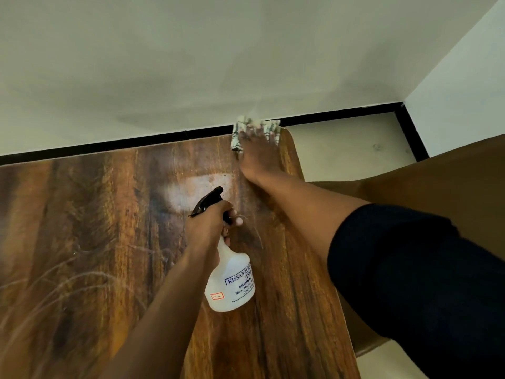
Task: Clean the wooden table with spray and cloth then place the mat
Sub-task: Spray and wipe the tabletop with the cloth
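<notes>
The wooden table [82, 228] fills the lower left of the head view, with a pale glare patch near its middle. My left hand [209, 224] grips the neck and black trigger of a white spray bottle [232, 280], held above the table with the nozzle pointing up and left. My right hand [258, 154] lies with straight, spread fingers on a white patterned cloth [240, 129], pressing it onto the table's far right corner against the wall. No mat is in view.
A white wall [191, 64] with a black skirting strip [341, 114] runs along the table's far edge. A brown chair or sofa [437, 176] stands to the right of the table. Pale floor [349, 149] shows beyond the corner.
</notes>
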Demonstrator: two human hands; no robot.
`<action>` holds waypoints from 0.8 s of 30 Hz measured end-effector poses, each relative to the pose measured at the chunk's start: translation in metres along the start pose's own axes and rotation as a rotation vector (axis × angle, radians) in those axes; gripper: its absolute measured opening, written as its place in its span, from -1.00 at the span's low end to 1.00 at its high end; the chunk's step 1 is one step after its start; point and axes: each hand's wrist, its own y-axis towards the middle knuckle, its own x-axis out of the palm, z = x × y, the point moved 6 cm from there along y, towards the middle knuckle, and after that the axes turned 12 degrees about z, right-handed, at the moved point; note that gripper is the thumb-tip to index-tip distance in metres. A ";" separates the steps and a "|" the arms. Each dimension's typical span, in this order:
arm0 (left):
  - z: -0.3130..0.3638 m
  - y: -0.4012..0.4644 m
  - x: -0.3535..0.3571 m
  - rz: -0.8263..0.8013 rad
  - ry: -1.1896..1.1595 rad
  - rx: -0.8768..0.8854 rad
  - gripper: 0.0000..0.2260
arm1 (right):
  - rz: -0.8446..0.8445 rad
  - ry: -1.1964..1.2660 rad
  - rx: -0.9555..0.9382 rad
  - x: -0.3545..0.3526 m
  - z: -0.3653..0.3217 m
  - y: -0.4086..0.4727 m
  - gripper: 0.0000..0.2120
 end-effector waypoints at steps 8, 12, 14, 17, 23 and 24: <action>0.001 -0.014 -0.008 0.034 -0.019 0.030 -0.79 | -0.026 0.058 -0.132 0.004 -0.030 -0.005 -0.45; -0.004 -0.018 -0.008 0.019 0.023 0.023 -0.81 | 0.043 0.061 0.008 -0.009 0.030 -0.009 -0.48; -0.007 -0.018 -0.009 0.014 0.039 0.012 -0.85 | 0.050 0.030 0.052 -0.014 0.061 -0.011 -0.47; -0.013 -0.021 -0.017 0.020 0.018 0.004 -0.89 | 0.001 -0.003 0.068 -0.016 0.076 -0.014 -0.44; -0.023 -0.028 -0.047 0.051 -0.007 0.001 -0.88 | -0.043 0.037 0.039 -0.008 0.027 -0.029 -0.46; -0.024 -0.030 -0.052 0.055 -0.019 -0.002 -0.87 | -0.049 0.052 0.001 -0.006 0.011 -0.035 -0.46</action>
